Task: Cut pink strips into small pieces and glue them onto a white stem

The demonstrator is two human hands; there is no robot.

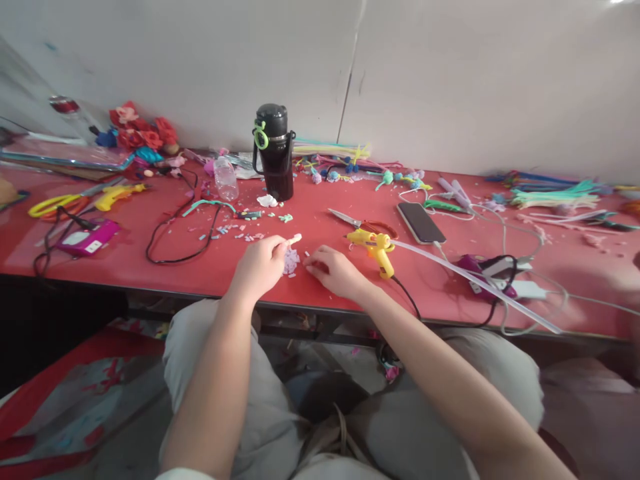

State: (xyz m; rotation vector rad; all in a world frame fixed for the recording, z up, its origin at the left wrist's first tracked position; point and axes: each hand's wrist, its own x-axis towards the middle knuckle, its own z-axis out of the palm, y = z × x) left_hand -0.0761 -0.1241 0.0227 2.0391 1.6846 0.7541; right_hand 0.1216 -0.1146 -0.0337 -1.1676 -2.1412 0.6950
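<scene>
My left hand point(260, 265) is closed above the red table, its thumb and forefinger pinching a small pale cream piece point(296, 239) that points right. Just below it lies a small pile of lavender cut bits point(291, 263). On the right side of the pile, my right hand point(332, 268) rests low over the table with its fingers curled and tips together. A tiny white bit point(307, 253) shows at its fingertips; whether it is gripped I cannot tell. A yellow glue gun point(375, 248) with a long clear glue stick point(475, 280) lies right of my right hand.
Behind the glue gun lie orange-handled scissors point(367, 225) and a phone point(421, 223). A black bottle point(276, 157) stands at the back. Purple power strips point(89, 238) with cords lie on both sides. Pipe cleaners point(555, 197) are heaped at the back right.
</scene>
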